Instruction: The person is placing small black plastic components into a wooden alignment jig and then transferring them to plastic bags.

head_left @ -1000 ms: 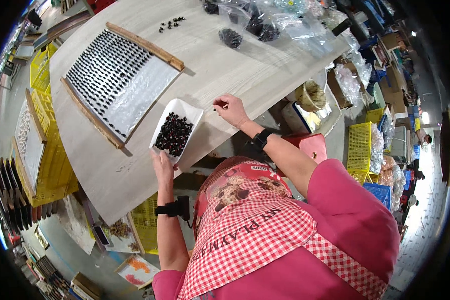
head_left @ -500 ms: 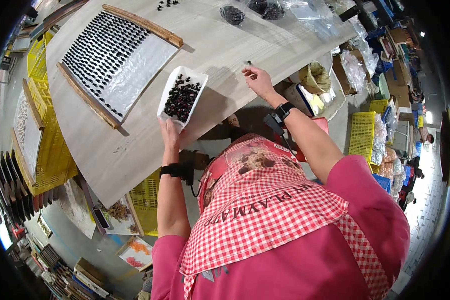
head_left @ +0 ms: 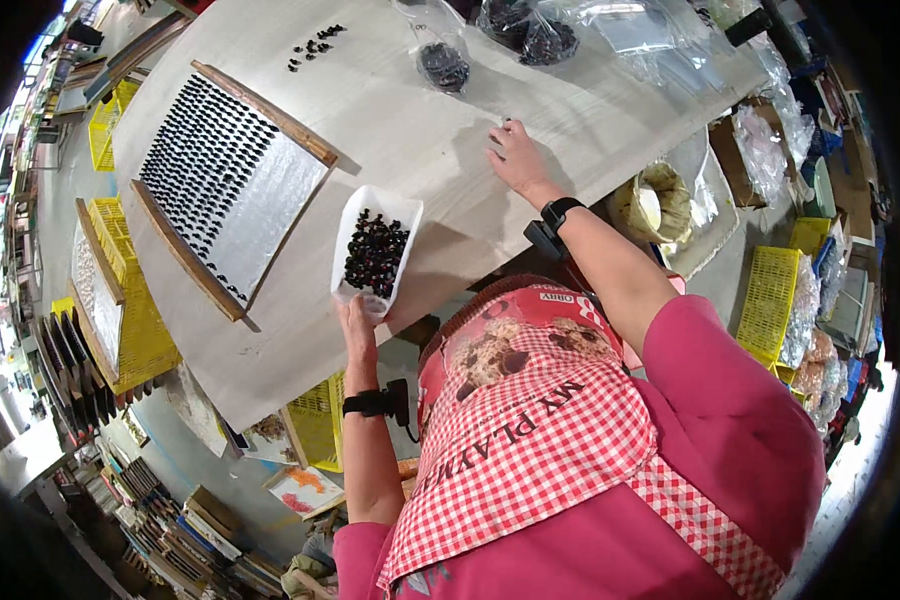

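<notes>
My left hand (head_left: pixel 358 328) grips the near end of a white plastic tub (head_left: pixel 410 222), tilted over the table's edge side. Many small, shiny dark pieces (head_left: pixel 375 250), black with some reddish glints, fill the tub's middle. Out over the table to the right, my right hand (head_left: pixel 520 165) has its fingers bent, with a small dark piece (head_left: pixel 510 122) at the fingertips; its exact kind is too small to make out. Left of the tub lies a white sheet (head_left: pixel 270 205) between two wooden bars (head_left: pixel 185 250), with rows of similar dark pieces standing on it.
Loose dark pieces (head_left: pixel 315 45) lie on the pale table (head_left: pixel 390 130) at the far side. Clear bags (head_left: pixel 442 65) of dark pieces sit farther right. Yellow crates (head_left: pixel 768 300) stand beyond the table on both sides. A lined bin (head_left: pixel 650 205) stands by its right edge.
My right hand has moved farther out over the table, with the small dark piece at its fingertips. The view has shifted, and the left hand still holds the tub.
</notes>
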Available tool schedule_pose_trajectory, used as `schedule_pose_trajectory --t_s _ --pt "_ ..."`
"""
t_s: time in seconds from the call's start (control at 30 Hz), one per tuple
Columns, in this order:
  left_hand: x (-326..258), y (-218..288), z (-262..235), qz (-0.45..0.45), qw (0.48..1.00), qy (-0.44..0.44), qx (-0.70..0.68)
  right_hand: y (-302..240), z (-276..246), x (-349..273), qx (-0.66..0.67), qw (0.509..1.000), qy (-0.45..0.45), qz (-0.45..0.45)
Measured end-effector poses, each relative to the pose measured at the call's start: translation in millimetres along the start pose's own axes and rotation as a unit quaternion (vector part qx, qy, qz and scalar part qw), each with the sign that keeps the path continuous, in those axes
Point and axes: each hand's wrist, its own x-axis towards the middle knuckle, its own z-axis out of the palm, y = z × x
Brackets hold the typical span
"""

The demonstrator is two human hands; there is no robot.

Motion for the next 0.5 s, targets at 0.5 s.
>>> schedule_pose_trajectory --t_s 0.5 --pt "13.8 71.7 68.4 0.039 0.997 -0.030 0.052 -58.6 -66.1 49.1 0.151 0.985 -0.068 -0.048"
